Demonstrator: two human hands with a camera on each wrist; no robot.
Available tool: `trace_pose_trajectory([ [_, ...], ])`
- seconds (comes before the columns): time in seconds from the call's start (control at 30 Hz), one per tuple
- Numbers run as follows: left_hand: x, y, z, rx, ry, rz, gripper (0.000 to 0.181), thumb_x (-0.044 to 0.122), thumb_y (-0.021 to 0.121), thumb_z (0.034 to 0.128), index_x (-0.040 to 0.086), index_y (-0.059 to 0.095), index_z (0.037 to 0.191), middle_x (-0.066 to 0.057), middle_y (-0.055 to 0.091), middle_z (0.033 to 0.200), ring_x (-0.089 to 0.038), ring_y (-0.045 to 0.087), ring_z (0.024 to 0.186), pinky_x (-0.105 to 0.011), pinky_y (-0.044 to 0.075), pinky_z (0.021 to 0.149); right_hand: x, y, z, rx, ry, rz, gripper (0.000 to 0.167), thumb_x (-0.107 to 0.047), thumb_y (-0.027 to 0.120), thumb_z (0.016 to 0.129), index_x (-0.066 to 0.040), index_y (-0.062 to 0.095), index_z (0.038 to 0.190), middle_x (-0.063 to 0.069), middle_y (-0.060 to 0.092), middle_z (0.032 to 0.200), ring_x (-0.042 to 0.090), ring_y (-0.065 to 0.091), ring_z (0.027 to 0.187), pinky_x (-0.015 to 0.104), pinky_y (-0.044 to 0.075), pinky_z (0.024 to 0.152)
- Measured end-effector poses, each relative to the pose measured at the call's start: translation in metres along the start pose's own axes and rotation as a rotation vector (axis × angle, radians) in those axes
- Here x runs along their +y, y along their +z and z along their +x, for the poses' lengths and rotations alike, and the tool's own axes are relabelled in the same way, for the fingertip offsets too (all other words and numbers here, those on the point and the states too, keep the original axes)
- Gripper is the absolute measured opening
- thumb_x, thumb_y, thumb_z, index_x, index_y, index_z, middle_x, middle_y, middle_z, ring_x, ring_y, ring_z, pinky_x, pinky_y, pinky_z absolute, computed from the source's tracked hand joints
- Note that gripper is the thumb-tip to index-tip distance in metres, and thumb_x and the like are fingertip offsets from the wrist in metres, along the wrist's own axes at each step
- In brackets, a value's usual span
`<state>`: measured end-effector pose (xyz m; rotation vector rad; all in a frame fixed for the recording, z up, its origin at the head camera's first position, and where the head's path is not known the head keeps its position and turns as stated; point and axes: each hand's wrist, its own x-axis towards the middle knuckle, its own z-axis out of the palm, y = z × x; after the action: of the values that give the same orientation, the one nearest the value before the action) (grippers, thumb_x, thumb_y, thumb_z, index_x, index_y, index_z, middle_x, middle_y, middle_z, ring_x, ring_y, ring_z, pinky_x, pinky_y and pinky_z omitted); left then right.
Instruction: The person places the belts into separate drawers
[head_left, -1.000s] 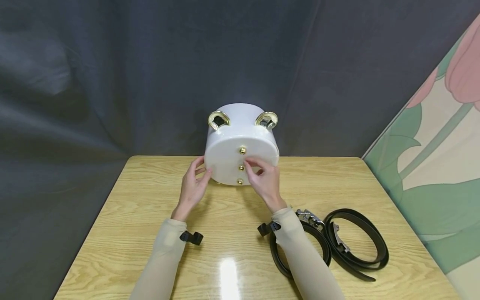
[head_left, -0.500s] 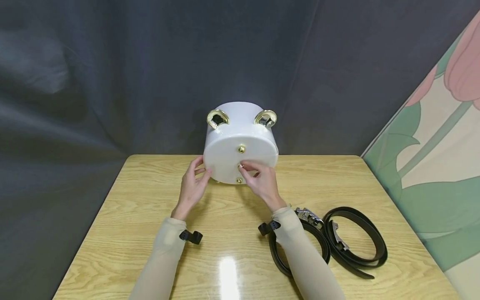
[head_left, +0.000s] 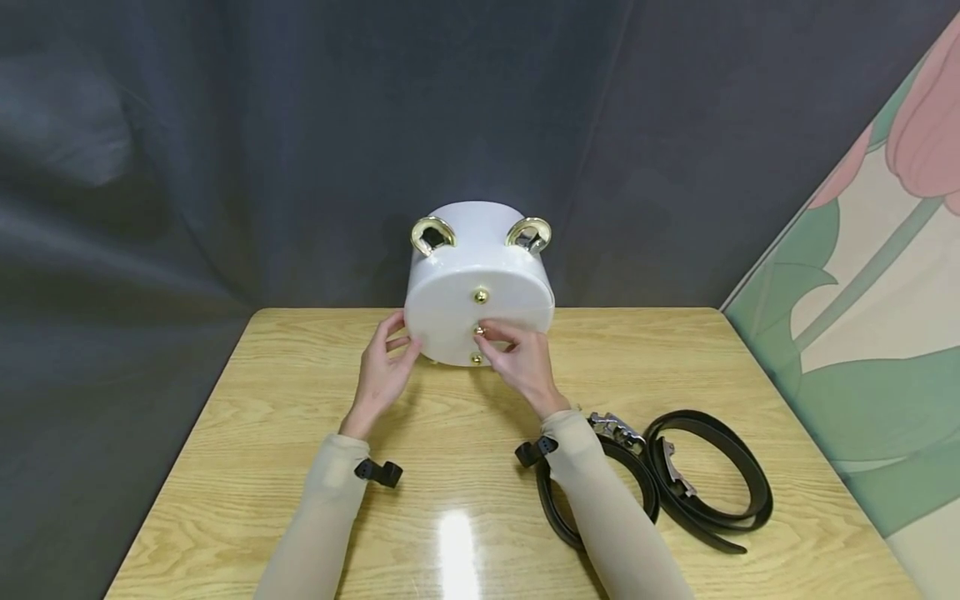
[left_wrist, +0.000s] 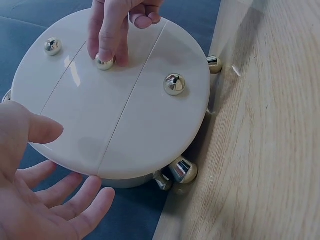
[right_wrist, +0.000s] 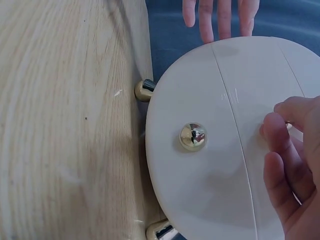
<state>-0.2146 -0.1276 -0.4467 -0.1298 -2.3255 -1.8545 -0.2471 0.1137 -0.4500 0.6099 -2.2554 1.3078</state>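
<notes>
A glossy white drum-shaped drawer box [head_left: 442,304] stands at the far edge of the table. Two seams cross its front, and each of the three sections bears a round gold knob. Thumb and fingers of my right hand [head_left: 521,362] pinch the middle knob [left_wrist: 104,64]. The top knob [head_left: 481,296] and bottom knob [right_wrist: 193,136] are untouched. My left hand [head_left: 381,371] is at the box's left side, fingers spread and loosely bent around the rim; in the left wrist view its thumb [left_wrist: 46,129] lies in front of the face.
Two gold ear-shaped rings [head_left: 432,236] stick out of the box's top, and short gold feet [left_wrist: 183,170] support it below. Coiled black belts [head_left: 708,467] with metal buckles lie on the wooden table [head_left: 247,467] at right, partly under my right forearm. A dark curtain [head_left: 337,150] hangs behind.
My right fingers have shifted slightly left and down from beside the middle knob and now pinch it. My left hand stays at the box's side, and the box looks unchanged.
</notes>
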Motion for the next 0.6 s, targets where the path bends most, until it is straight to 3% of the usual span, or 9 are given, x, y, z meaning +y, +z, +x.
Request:
trace_pose_trajectory([
  [0.2,0.0024,-0.0008,-0.0007,0.003,-0.017,-0.003,0.056,0.015,0.065,0.1061,0.014,0.046,0.159,-0.015,0.052,0.157,-0.039,0.059,0.137,-0.055,0.053,0.110,-0.0002,0.0003,-0.0008,0.004,0.000,0.030,0.019,-0.008,0.083,0.091,-0.002,0.083,0.109,0.020,0.081,0.094,0.024,0.073,0.052,0.017,0.052,0.045],
  [0.4,0.0046,-0.0021,-0.0002,0.005,-0.033,-0.011,0.057,0.015,0.064,0.1060,0.012,0.045,0.159,-0.016,0.052,0.158,-0.039,0.059,0.138,-0.056,0.053,0.110,-0.0032,-0.0006,0.0000,0.001,0.008,0.017,0.018,-0.007,0.084,0.090,-0.003,0.084,0.108,0.018,0.082,0.093,0.021,0.072,0.050,0.016,0.051,0.046],
  [0.6,0.0049,-0.0032,0.0004,0.003,-0.064,-0.013,0.057,0.017,0.064,0.1060,0.011,0.045,0.159,-0.016,0.052,0.159,-0.040,0.061,0.138,-0.056,0.053,0.110,-0.0066,-0.0017,-0.0004,-0.017,0.039,0.037,0.019,-0.006,0.084,0.090,-0.003,0.083,0.109,0.020,0.081,0.094,0.026,0.072,0.050,0.016,0.050,0.045],
])
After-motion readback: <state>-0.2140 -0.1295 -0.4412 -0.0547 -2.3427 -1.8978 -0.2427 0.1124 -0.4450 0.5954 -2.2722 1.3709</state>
